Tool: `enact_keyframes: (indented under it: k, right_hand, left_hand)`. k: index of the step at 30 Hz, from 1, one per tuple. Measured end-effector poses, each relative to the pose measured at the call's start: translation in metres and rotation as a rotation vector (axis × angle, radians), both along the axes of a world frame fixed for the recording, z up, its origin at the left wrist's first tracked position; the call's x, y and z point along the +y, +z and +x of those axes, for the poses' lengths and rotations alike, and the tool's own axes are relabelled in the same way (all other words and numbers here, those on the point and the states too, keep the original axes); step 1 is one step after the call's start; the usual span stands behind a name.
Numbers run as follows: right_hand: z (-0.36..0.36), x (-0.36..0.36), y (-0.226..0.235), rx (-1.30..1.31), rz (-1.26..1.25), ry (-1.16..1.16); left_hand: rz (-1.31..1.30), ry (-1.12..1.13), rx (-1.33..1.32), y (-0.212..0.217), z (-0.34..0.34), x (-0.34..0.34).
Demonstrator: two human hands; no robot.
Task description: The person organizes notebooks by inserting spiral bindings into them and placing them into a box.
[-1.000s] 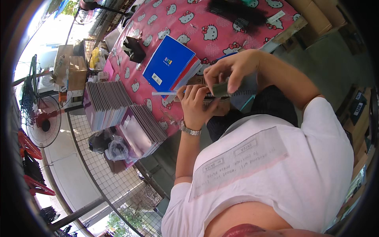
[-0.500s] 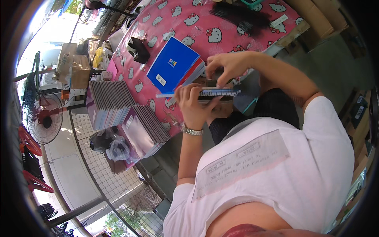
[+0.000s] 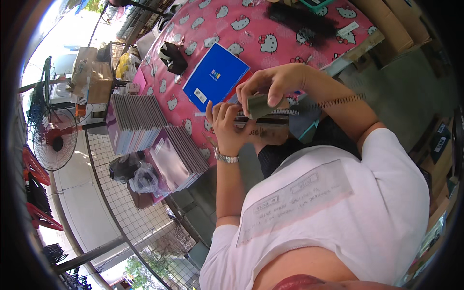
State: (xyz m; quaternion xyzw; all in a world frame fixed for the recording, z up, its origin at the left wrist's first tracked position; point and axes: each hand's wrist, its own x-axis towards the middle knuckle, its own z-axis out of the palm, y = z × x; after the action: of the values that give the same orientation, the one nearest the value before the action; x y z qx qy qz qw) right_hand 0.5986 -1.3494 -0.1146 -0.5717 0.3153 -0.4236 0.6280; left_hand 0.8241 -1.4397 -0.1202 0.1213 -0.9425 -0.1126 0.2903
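Note:
My left hand (image 3: pixel 227 123) is closed around the left part of a spiral notebook, seen edge-on; its white-looking coil binding (image 3: pixel 286 112) shows past my fingers. My right hand (image 3: pixel 280 83) pinches a small olive-grey flat block (image 3: pixel 262 107) just above that edge, partly hiding the notebook. A dark wire coil (image 3: pixel 340 100) sticks out to the right, beyond the notebook's end and in front of my right forearm. Just beyond my hands, a blue notebook (image 3: pixel 216 76) lies on top of a red one (image 3: pixel 245 77) on the table.
Stacks of notebooks (image 3: pixel 137 116) stand at the table's left side. A pink patterned cloth covers the table (image 3: pixel 270 29). On it lie a black holder (image 3: pixel 172 58) and a bundle of black coils (image 3: pixel 302 24). A brown board (image 3: pixel 268 134) sits below my hands; a fan (image 3: pixel 55 142) stands far left.
My right hand has shifted left toward my left hand, and the block now shows its broad face. The dark coil now stretches clearly out to the right.

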Motion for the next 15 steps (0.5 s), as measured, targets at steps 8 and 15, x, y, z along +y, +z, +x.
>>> enact_keyframes:
  k: [8, 15]
  right_hand:
    - [-0.001, -0.008, -0.008, 0.271, -0.049, -0.093]
    - [0.005, -0.038, -0.005, 0.262, -0.079, -0.044]
  left_hand:
    - [0.042, 0.002, 0.007, 0.000, -0.004, 0.000]
    - [0.003, 0.089, 0.038, 0.000, 0.012, -0.020]
